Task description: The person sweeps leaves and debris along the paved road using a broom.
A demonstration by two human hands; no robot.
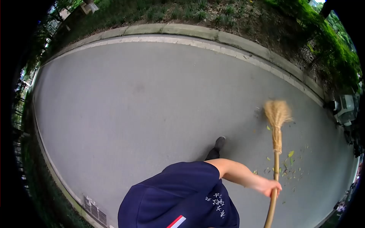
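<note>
My left arm reaches across my body to the right, and my left hand (270,187) is closed round the bamboo handle of a broom (277,144). The broom points away from me, its straw head (278,112) blurred over the pavement. Scattered green and yellow leaves (291,154) lie beside the handle and just below the broom head. The lower end of the handle runs out of the picture at the bottom. My right hand is not in view.
Grey pavement (125,102) spreads ahead and to the left. A stone kerb (171,29) borders a planted bank with bushes. A drain grate (95,210) lies at lower left. A parked vehicle (346,110) stands at far right. My dark shoe (219,142) is ahead of my body.
</note>
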